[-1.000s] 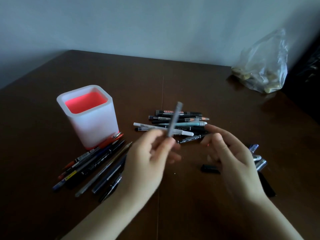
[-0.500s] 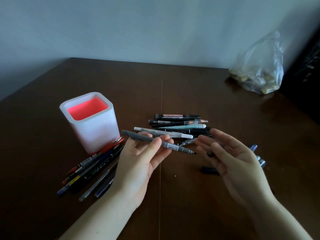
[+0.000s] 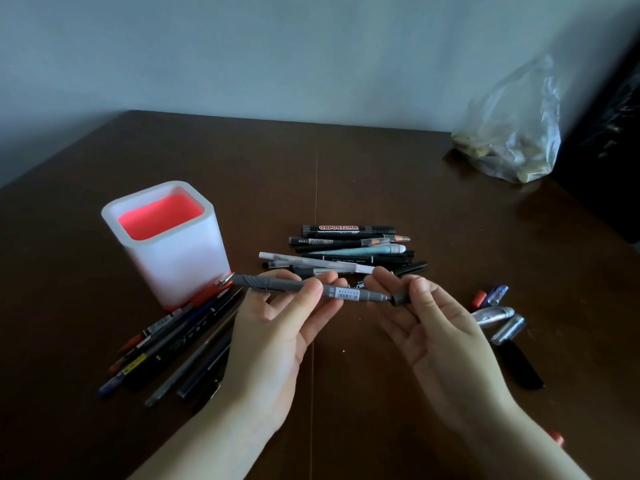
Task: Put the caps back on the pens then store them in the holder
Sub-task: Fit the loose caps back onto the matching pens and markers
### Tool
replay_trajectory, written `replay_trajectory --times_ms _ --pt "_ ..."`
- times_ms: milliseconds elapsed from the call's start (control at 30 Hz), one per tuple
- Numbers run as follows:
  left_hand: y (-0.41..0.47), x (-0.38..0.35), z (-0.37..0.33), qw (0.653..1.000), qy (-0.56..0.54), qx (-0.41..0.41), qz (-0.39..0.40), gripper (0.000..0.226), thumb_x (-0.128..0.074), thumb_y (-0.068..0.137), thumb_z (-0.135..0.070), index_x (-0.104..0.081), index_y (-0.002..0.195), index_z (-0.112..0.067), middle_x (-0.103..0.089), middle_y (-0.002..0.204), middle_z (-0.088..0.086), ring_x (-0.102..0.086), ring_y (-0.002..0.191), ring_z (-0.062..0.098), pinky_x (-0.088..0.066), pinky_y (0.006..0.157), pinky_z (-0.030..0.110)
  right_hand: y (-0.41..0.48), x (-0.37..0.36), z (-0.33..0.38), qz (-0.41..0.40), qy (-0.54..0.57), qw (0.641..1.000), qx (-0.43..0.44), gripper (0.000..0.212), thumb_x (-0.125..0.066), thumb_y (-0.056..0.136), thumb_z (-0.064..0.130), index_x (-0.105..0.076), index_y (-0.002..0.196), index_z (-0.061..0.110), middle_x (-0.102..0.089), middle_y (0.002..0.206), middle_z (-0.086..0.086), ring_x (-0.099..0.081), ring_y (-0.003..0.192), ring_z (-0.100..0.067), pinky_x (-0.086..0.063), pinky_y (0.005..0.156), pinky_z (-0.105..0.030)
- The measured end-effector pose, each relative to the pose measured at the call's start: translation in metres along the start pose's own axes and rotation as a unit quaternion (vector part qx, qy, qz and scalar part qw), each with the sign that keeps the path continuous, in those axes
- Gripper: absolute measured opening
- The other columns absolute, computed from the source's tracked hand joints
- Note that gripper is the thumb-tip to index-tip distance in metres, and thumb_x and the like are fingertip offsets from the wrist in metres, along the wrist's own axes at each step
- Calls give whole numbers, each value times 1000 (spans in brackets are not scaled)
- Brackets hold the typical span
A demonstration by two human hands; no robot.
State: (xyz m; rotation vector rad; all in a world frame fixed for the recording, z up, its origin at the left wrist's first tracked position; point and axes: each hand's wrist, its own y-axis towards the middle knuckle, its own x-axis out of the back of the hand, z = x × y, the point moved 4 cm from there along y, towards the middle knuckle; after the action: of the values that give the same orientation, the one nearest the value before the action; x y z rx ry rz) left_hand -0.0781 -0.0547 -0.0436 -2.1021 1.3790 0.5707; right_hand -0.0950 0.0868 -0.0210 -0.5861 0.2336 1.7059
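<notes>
Right hand (image 3: 436,327) raised, fingers pinching cap (image 3: 400,299) at pen (image 3: 304,288) tip; left hand (image 3: 277,327) fingers gripping pen.

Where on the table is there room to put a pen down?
Bare wood lies behind the holder, between the middle pen pile and the plastic bag, and near the front edge between the arms. It is crowded beside the holder's front and by the loose caps on the right.

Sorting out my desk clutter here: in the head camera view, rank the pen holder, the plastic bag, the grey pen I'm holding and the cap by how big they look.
1. pen holder and plastic bag: similar; bag sits farther away, unranked.
2. grey pen.
3. cap.
</notes>
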Motion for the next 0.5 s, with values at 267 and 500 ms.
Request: replay_trajectory --times_ms 267,500 --pt "-23 -5 -12 996 17 -71 45 12 -57 68 -1 -53 78 -8 -73 82 11 -70 85 21 -57 67 27 -5 2 -5 -35 -206 974 85 33 -51 73 38 -72 93 23 -74 93 0 -68 94 -13 -53 85 -32" --pt "-23 -4 -10 996 22 -76 34 12 -58 66 0 -58 70 -12 -73 78 11 -70 84 24 -57 63 27 -11 -5 0 -38 -301 938 170 20 -47 86 22 -67 89 24 -70 66 8 -56 54 1 -42 52 -8"
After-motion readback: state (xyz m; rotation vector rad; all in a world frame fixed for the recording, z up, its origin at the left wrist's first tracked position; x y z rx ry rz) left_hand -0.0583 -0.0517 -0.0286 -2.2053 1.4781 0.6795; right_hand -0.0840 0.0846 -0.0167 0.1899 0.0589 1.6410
